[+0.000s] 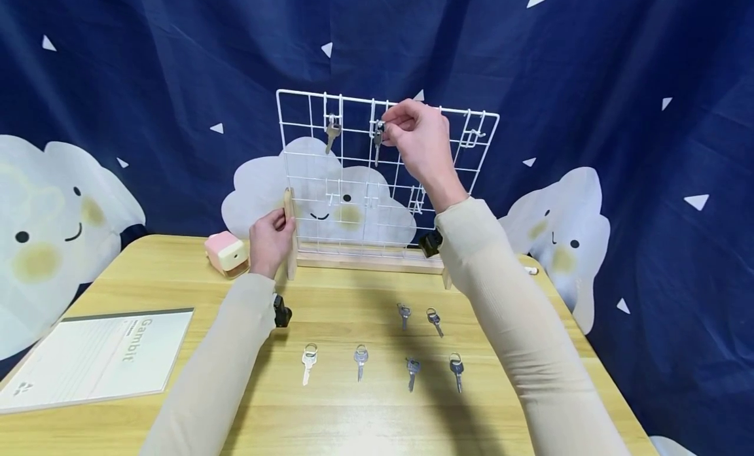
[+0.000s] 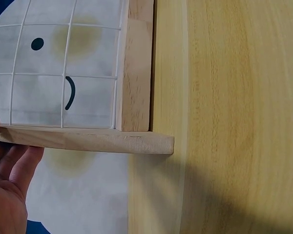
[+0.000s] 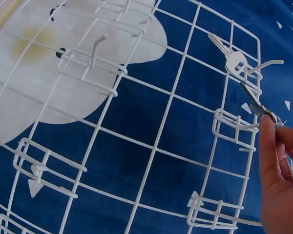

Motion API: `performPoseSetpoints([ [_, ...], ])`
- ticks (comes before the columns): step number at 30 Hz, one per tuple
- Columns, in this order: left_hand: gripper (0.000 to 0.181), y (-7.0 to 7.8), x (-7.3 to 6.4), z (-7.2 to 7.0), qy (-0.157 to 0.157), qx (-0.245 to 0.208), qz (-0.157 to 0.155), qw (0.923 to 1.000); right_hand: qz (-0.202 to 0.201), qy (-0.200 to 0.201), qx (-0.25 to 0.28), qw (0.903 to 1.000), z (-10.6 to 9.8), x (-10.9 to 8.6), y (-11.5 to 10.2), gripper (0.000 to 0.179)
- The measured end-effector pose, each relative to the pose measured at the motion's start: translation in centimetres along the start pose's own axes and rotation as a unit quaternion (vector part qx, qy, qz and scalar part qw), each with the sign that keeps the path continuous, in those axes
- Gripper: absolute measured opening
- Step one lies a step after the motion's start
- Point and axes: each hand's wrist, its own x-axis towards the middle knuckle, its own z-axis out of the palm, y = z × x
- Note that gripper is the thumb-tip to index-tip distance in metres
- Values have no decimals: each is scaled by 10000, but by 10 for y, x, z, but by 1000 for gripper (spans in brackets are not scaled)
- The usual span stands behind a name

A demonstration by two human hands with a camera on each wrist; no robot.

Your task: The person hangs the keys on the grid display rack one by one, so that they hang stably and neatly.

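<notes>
The right hand (image 1: 421, 139) is raised to a white wire rack (image 3: 154, 147), its thumb and index finger pinched together on the top end of a key (image 1: 377, 142), with the blade hanging down. That key is at the second hook (image 3: 249, 127) from the left along the top; whether its ring is round the prong I cannot tell. Just to the left, another key (image 1: 332, 134) hangs from the first top hook.

The left hand (image 1: 271, 243) grips the wooden post (image 2: 112, 140) at the rack's left end, thumb on one side and fingers on the other. The rack stands upright on its wooden base (image 1: 365, 262) near the back of the tabletop (image 1: 353, 410), and more hooks sit lower on the wires.

Six keys with rings lie flat and apart in front of the rack: two, a left one (image 1: 404, 315) and a right one (image 1: 434, 320), nearer the base, and four in a row closer to the person.

A pink and cream pencil sharpener (image 1: 226, 253) stands near the left hand, and a notepad (image 1: 100, 358) lies at the left edge. Behind hangs a dark blue curtain (image 1: 677, 50) with smiling clouds and white triangles.
</notes>
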Motion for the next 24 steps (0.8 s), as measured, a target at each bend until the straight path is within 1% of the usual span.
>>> performPoseSetpoints([
  [8,39,-1,0,0,-45,-51,-78,9999,115,51,-227,9997,3,-2,7,16],
  [12,39,-1,1,1,-19,-56,-53,10000,115,23,-135,9998,1,-5,10,13],
  [15,39,-1,1,2,-14,-58,7,10000,44,-121,-158,9998,-2,-11,13,12],
  [21,39,-4,1,2,-26,-77,-17,10000,-245,-613,-716,9952,-10,-31,23,12],
  [24,41,-4,2,2,-40,-91,-35,9999,-255,-765,-865,9930,-15,-42,31,11],
])
